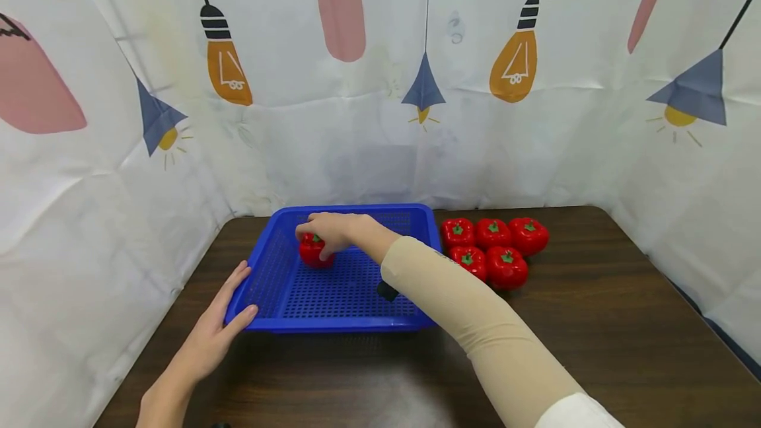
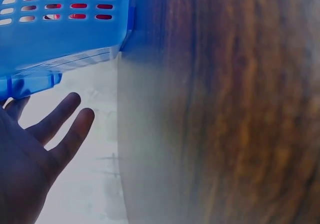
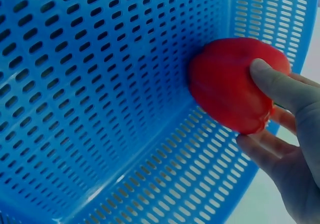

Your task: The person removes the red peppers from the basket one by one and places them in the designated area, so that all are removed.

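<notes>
A red bell pepper (image 1: pixel 315 251) with a green stem is in the back left part of a blue plastic basket (image 1: pixel 333 326). My right hand (image 1: pixel 335 230) reaches over the basket and holds this pepper from above. In the right wrist view the thumb and fingers lie around the pepper (image 3: pixel 230 86), close to the perforated floor. At the basket's front left corner is my left hand (image 1: pixel 217 329), its thumb at the rim and its fingers stretched along the outer side. The left wrist view shows straight, spread fingers (image 2: pixel 72 129) by the basket's rim.
Several more red bell peppers (image 1: pixel 505 268) stand in two rows on the dark wooden table (image 1: pixel 594 322), close to the basket's right side. A white curtain (image 1: pixel 368 150) printed with lamps surrounds the table at the back and sides. My right sleeve crosses the basket's right front corner.
</notes>
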Action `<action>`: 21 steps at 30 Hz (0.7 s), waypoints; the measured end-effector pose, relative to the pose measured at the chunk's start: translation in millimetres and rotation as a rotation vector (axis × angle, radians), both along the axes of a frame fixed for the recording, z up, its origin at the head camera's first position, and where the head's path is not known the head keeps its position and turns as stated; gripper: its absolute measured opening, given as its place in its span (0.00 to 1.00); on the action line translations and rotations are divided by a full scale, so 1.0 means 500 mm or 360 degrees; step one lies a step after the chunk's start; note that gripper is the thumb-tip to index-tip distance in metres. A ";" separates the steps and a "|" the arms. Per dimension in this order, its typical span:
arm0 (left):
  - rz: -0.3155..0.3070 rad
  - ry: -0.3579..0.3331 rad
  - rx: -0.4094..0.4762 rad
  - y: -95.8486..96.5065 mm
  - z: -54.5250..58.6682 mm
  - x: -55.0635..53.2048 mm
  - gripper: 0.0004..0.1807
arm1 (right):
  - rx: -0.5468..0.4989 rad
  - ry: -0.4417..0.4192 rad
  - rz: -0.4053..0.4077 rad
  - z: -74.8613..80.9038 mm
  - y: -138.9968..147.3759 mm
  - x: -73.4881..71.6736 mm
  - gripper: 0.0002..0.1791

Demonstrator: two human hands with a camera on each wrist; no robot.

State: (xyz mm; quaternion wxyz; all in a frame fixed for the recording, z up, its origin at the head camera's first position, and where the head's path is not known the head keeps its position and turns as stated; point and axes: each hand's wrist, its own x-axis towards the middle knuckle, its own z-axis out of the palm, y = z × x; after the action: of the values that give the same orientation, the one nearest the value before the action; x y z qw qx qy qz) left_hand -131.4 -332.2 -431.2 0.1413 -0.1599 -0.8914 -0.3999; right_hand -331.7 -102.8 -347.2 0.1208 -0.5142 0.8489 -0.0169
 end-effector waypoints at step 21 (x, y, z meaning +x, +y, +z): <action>0.0007 0.0074 -0.0053 0.001 -0.001 -0.004 0.37 | 0.0379 0.0029 0.0133 0.039 0.036 0.038 0.29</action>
State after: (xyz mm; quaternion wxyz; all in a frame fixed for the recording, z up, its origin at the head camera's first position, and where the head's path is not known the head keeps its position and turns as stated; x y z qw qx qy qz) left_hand -133.6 -331.8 -431.9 0.1600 -0.1696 -0.8947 -0.3810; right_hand -312.8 -84.8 -327.7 0.1738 -0.5312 0.8239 0.0938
